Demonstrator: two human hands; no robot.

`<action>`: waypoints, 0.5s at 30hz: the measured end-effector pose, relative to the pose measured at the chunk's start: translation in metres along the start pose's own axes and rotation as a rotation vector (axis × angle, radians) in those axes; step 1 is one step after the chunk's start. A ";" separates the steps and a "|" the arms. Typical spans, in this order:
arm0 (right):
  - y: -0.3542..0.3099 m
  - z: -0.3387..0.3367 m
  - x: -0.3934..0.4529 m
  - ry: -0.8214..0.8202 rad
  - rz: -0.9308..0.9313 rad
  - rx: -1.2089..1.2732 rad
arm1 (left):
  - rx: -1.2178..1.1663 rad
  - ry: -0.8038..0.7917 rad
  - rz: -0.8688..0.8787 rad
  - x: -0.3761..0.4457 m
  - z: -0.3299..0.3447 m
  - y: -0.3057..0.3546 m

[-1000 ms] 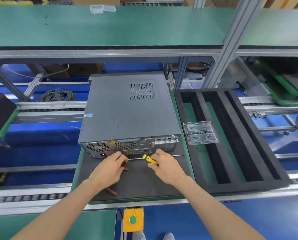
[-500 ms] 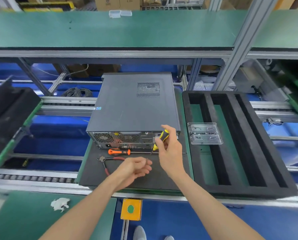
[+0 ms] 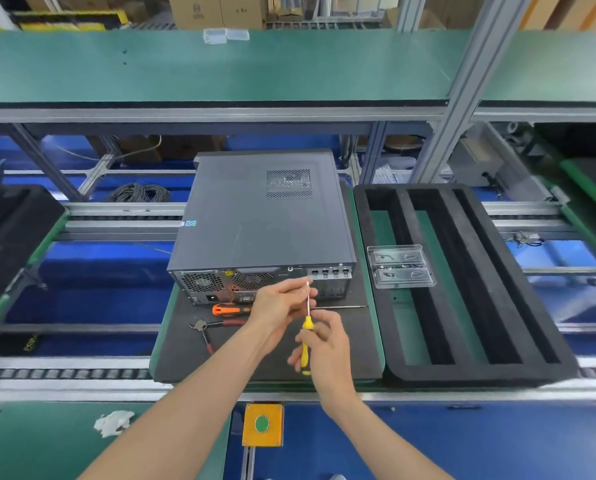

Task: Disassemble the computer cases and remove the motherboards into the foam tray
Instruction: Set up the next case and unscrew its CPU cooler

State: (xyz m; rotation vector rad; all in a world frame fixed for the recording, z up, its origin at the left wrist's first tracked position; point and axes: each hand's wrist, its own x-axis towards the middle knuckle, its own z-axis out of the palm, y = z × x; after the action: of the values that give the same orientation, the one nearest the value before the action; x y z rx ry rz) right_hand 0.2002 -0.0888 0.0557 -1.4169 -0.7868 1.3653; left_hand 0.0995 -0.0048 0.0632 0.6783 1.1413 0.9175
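Computer case [image 3: 258,220]: dark grey, closed, lying flat on the black mat [image 3: 185,355], rear panel with fan grilles and ports facing the person.
Mat: sits on a green-edged pallet on the roller conveyor, which serves as the table here.
Foam tray [image 3: 463,278]: black, just right of the case, long parallel slots, green base showing through the slots; no motherboard in it.
Clear plastic box [image 3: 399,266]: two compartments, rests across the tray's left slots, near the case's rear right corner; small parts inside, too small to name.
Yellow screwdriver [image 3: 305,341]: held upright in front of the rear panel, shaft pointing up, above the mat, not touching the case.
Right hand [image 3: 324,344]: fingers curled round the yellow handle, gripping it.
Left hand [image 3: 279,303]: fingertips pinching the screwdriver's shaft near its tip.
Orange screwdriver [image 3: 230,309]: lying on the mat just in front of the rear panel, long shaft running right, partly hidden behind the left hand.
Pliers [image 3: 206,329]: red handles, on the mat, near side of the orange screwdriver, left of the forearms.
Yellow button box [image 3: 262,424]: green button, on the frame below the table's near edge.
White crumpled scrap [image 3: 113,422]: on the green surface, lower left.
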 end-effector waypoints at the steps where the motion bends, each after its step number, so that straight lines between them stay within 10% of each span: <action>1: -0.002 -0.001 0.000 0.027 0.029 0.036 | -0.005 -0.017 -0.016 0.001 0.007 0.000; 15: -0.039 -0.039 0.024 0.218 0.016 -0.040 | -0.094 0.046 -0.099 0.022 0.073 0.005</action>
State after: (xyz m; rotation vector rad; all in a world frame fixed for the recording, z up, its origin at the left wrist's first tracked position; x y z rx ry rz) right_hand 0.2485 -0.0623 0.0793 -1.5757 -0.6636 1.1878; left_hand 0.1713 0.0171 0.0789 0.5221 1.1555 0.9004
